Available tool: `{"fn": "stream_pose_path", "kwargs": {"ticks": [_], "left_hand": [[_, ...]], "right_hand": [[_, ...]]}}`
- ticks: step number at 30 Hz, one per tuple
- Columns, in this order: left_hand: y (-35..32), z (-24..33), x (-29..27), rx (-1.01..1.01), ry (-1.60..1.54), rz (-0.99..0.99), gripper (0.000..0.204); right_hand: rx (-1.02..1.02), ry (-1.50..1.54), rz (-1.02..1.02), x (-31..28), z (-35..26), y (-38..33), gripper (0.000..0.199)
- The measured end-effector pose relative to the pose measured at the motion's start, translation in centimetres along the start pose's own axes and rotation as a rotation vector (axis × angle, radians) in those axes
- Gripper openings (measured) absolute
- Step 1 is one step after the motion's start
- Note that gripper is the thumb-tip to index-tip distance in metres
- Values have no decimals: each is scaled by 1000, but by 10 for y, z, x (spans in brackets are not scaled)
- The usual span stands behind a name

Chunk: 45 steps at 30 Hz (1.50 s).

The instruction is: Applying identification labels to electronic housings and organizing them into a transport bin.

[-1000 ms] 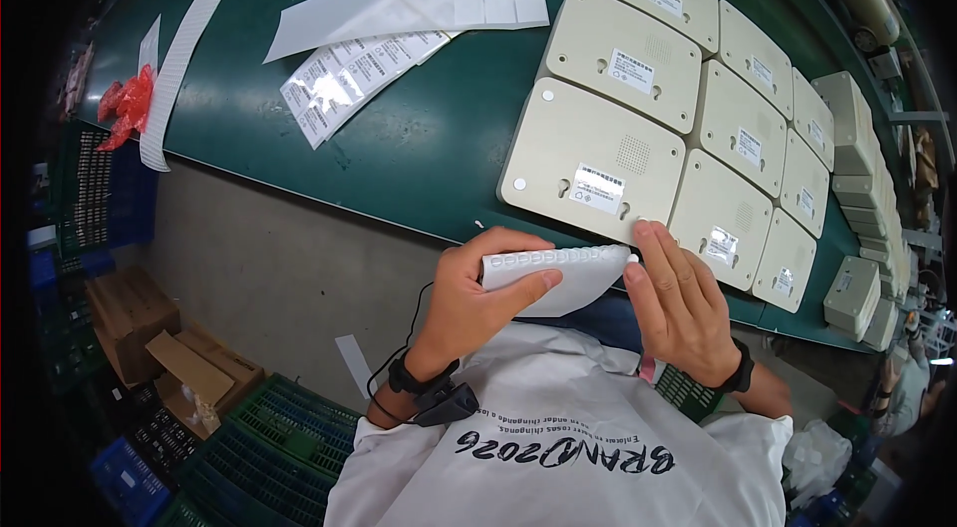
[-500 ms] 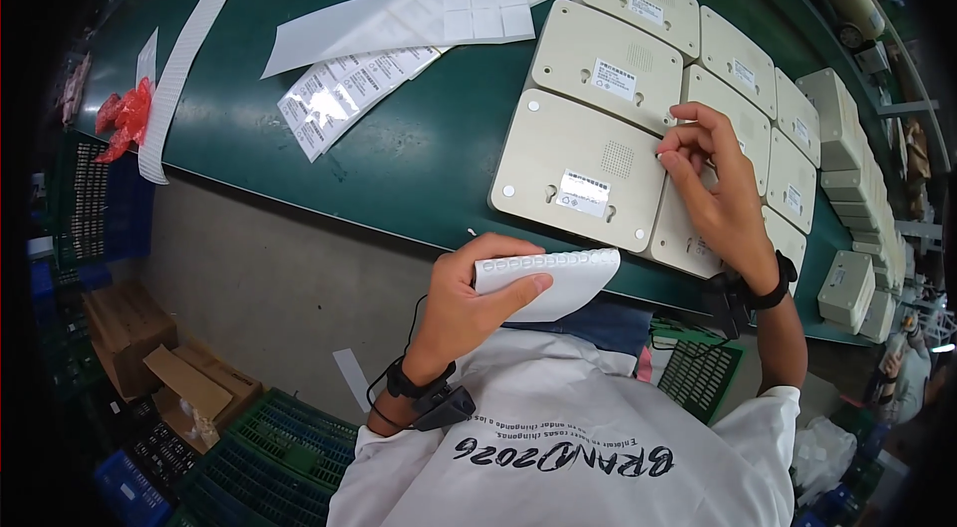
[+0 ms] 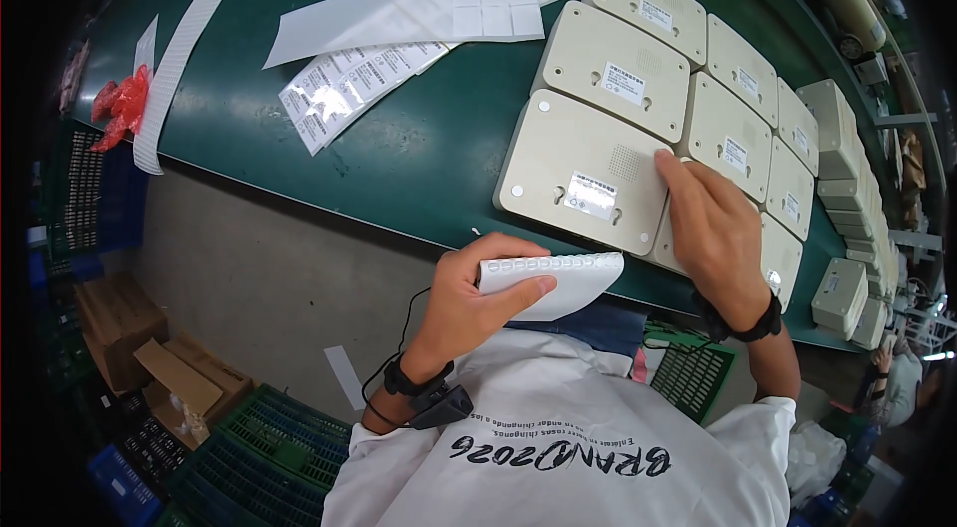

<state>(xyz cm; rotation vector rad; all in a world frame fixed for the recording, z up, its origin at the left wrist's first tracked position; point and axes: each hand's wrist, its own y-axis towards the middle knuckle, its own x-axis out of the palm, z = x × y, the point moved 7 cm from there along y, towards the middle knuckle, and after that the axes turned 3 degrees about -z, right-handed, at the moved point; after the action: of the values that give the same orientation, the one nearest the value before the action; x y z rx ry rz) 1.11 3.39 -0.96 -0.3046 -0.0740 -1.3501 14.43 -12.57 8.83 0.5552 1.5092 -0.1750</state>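
My left hand (image 3: pixel 478 293) grips a curled white strip of small stickers (image 3: pixel 563 278) just below the table's near edge. My right hand (image 3: pixel 713 228) lies flat on a beige plastic casing (image 3: pixel 773 248) in the front row, fingers pressed down near its left corner. Beside it to the left is the nearest casing (image 3: pixel 583 168), which carries a white label (image 3: pixel 590 196). More beige casings (image 3: pixel 613 63) sit in two rows behind, each with a white label on top.
Long white label sheets (image 3: pixel 409 13) and backing strips (image 3: pixel 174 63) lie on the green table (image 3: pixel 399 148). Stacked beige parts (image 3: pixel 847 178) line the right edge. Cardboard boxes (image 3: pixel 150 367) and green crates (image 3: pixel 269 447) stand on the floor at left.
My right hand left the sticker strip, reached out over the casings, and now presses flat on the front-row casing. My left hand stays on the strip.
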Motion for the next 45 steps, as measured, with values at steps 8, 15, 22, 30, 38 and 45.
{"fn": "stream_pose_path", "kwargs": {"ticks": [8, 15, 22, 30, 38, 45], "left_hand": [[-3, 1, 3, 8, 59, -1, 24], [-8, 10, 8, 95, 122, 11, 24], [-8, 8, 16, 58, 106, -3, 24], [-9, 9, 14, 49, 108, 1, 24], [-13, 20, 22, 89, 88, -24, 24], [-14, 32, 36, 144, 62, -22, 23]], "right_hand": [[119, 300, 55, -11, 14, -6, 28], [324, 631, 76, -22, 50, -22, 16], [313, 572, 25, 5, 56, -23, 9], [140, 221, 32, 2, 42, -22, 19], [148, 320, -86, -7, 33, -35, 31], [193, 832, 23, -32, 0, -59, 27]]}}
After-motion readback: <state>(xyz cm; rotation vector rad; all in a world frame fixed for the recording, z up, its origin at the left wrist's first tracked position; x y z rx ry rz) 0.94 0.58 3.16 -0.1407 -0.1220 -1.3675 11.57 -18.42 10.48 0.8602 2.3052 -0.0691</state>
